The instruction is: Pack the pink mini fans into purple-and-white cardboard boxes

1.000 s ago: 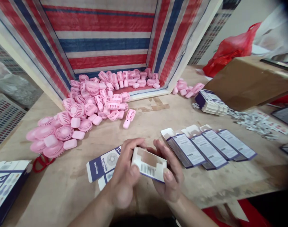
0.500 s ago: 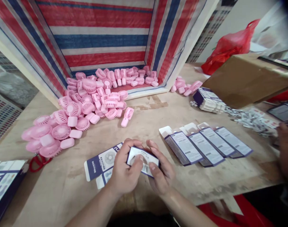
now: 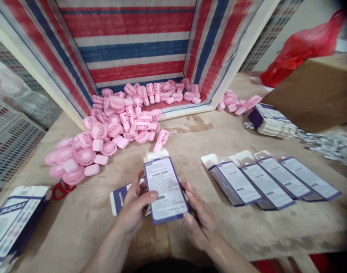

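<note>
My left hand [image 3: 138,206] grips a small purple-and-white cardboard box [image 3: 166,189] by its left side, thumb on the printed front. At the right edge of this box is my right hand [image 3: 200,218], its thumb touching the lower corner and its fingers along the side. The box's far end has white flaps standing open. Partly hidden under my left hand lies a flattened purple box [image 3: 118,201]. A row of several similar boxes [image 3: 238,184] lies to the right, flaps open at the far end. Beyond my hands spreads a heap of pink handheld fans [image 3: 115,119].
A striped, cloth-lined crate [image 3: 136,49] lies on its side at the back with fans spilling out. Red scissors [image 3: 62,189] and a stack of flat boxes [image 3: 14,220] are at left. At right are a bundle of boxes [image 3: 273,121], small white packets [image 3: 327,142] and a brown carton [image 3: 313,94].
The box has been tipped from end-on to lying with its printed face up and its flapped end away from me. My right hand has shifted to its side. The view has swung left.
</note>
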Tool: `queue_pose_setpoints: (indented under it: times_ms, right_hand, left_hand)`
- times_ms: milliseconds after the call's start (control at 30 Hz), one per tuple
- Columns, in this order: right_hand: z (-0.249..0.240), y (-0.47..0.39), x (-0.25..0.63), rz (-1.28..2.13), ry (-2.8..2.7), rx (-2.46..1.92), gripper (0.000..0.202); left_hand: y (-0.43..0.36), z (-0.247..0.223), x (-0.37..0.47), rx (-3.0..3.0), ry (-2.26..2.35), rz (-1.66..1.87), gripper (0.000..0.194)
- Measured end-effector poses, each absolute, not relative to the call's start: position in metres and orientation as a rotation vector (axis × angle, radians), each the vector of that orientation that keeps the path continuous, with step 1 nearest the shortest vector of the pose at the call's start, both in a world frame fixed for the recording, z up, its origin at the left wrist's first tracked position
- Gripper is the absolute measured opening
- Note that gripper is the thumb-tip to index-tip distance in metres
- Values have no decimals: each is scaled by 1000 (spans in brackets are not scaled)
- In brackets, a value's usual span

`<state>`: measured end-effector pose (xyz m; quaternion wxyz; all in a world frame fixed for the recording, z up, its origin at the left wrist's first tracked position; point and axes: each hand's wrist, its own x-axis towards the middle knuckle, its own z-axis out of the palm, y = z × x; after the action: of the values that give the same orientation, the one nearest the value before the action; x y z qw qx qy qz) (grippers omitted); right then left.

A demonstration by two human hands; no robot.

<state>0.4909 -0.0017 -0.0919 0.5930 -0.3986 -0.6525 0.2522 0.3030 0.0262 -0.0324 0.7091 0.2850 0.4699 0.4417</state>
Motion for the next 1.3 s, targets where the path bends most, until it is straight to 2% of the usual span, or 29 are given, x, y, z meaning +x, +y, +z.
queue_pose_setpoints:
  times_ms: [67, 167, 233, 333, 433, 567, 633, 767, 967, 1100, 1200, 1300]
  right_hand:
    - [-106, 0, 492, 524, -1529, -920, 55]
    - [-128, -4, 488, 467, -1566, -918, 62]
    - [-144, -12, 485, 466, -1618, -931, 67]
    - [-167, -23, 483, 545, -1623, -1031, 61]
    - [-184, -26, 484, 682, -1537, -1120, 46]
    - [-190, -21, 485, 719, -1450, -1162, 32]
    - [-188, -19, 483, 717, -1436, -1167, 31]
    - [-181, -15, 480, 722, -1427, -1162, 34]
    - [-176, -11, 478, 712, -1412, -1180, 38]
    - [-170, -9, 478, 732, -1434, -1191, 41]
    - [-164, -7, 480, 757, -1464, -1177, 40]
    - [-158, -6, 480, 778, -1484, -1162, 39]
  left_hand:
    - [27, -29, 304, 814, 902, 1041, 66]
    - [36, -21, 299, 1228, 837, 808, 41]
    - [45, -18, 293, 1458, 893, 618, 32]
    - [63, -20, 275, 1604, 1096, 504, 27]
    - [86, -26, 232, 1600, 1600, 587, 35]
    - [108, -32, 150, 1294, 2441, 769, 65]
    - [110, -36, 119, 1153, 2611, 798, 74]
    - [106, -51, 89, 1013, 2640, 912, 73]
    - [99, -38, 103, 902, 2294, 1518, 49]
    - [77, -3, 160, 1131, 1591, 1824, 37]
    - [59, 21, 212, 1439, 1046, 1650, 33]
    - [56, 40, 251, 1735, 810, 1297, 40]
